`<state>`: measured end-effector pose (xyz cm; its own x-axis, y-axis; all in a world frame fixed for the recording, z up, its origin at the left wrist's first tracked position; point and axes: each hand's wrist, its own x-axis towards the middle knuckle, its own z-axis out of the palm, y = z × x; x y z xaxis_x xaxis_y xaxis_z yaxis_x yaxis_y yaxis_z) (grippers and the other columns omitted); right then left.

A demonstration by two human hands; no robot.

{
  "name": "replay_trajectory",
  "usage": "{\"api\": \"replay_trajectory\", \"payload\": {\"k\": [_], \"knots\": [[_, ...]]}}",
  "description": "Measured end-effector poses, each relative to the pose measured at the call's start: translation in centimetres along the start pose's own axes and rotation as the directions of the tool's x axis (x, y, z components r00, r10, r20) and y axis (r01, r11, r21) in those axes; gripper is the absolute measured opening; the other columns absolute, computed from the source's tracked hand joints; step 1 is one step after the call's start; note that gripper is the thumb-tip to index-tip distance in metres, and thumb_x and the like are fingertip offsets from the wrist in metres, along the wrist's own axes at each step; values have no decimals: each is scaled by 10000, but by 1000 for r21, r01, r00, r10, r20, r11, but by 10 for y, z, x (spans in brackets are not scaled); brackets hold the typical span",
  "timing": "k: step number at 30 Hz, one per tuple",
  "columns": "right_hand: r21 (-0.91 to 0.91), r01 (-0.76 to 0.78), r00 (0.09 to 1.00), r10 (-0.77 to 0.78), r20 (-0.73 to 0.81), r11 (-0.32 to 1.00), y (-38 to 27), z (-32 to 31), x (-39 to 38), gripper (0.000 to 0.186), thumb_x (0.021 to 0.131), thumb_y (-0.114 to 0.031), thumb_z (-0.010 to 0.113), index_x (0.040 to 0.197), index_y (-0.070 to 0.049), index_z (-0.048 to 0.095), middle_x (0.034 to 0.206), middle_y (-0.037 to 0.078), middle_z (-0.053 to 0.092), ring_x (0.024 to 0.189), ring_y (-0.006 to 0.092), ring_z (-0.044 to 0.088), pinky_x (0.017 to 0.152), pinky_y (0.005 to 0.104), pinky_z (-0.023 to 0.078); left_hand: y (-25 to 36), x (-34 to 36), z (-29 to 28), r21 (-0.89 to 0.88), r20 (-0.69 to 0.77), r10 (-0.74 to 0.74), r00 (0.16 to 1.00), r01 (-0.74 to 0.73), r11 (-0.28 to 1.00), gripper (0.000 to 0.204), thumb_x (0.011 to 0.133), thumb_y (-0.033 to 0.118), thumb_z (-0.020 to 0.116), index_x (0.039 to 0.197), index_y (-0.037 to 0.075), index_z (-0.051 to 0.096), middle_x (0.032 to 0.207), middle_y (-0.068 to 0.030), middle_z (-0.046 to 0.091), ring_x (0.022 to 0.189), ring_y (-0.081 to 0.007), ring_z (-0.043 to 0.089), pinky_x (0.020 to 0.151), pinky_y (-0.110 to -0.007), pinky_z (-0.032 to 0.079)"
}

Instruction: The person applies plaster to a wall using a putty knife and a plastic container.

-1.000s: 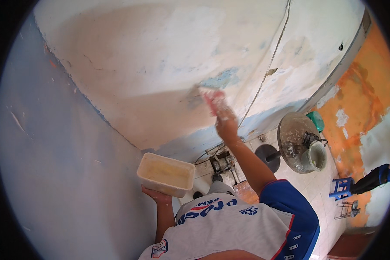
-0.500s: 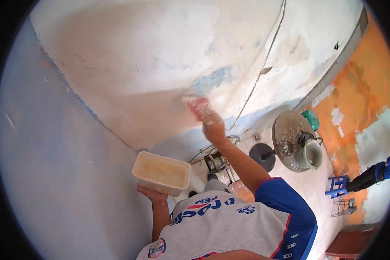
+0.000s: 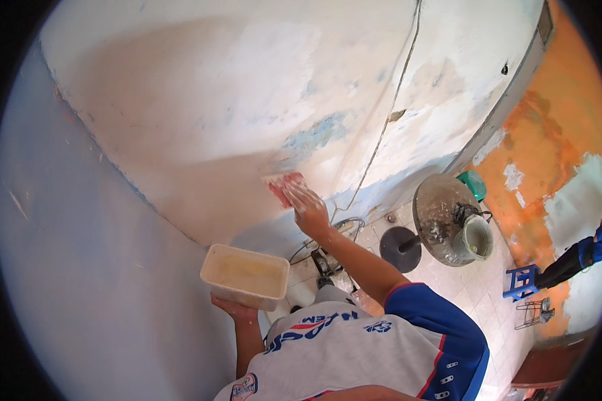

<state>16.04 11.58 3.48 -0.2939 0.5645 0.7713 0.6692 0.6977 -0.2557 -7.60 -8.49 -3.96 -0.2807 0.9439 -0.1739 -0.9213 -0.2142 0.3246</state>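
My right hand grips a red, putty-smeared spreader against the patchy off-white wall, just below a flaking pale-blue patch. Its fingers are wrapped over the tool. My left hand supports a cream rectangular plastic tub from underneath, low beside the blue-grey side wall. The tub has pale, wet-looking residue inside; how much it holds I cannot make out.
A spattered round table with a bucket and green container stands right of me, beside a dark pedestal base. Cables and tools lie near my feet. Another person is on a blue stool by the orange wall.
My right hand has swept down and to the left along the wall with the red spreader. My left hand still holds the tub, slightly shifted in view.
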Motion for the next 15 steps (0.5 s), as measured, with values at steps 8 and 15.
{"api": "replay_trajectory", "payload": {"k": [8,15], "knots": [[-426,-21,773,-256,-581,905,82,-186,192,489,859,45,596,1334,-53,664,1206,204,704,1144,415,653,994,477,517,4,-8,21,-2,-67,-52,996,53,999,717,976,642,365,1508,179,497,1520,-63,525,1393,-342,503,1136,-546,439],[-283,-54,985,5,-172,958,71,-25,9,526,854,31,602,1368,-74,643,1299,162,688,1162,376,655,1011,484,530,-7,-5,0,-45,-70,-77,995,74,996,718,979,645,364,1511,180,496,1528,-61,520,1392,-340,503,1138,-546,434]]}}
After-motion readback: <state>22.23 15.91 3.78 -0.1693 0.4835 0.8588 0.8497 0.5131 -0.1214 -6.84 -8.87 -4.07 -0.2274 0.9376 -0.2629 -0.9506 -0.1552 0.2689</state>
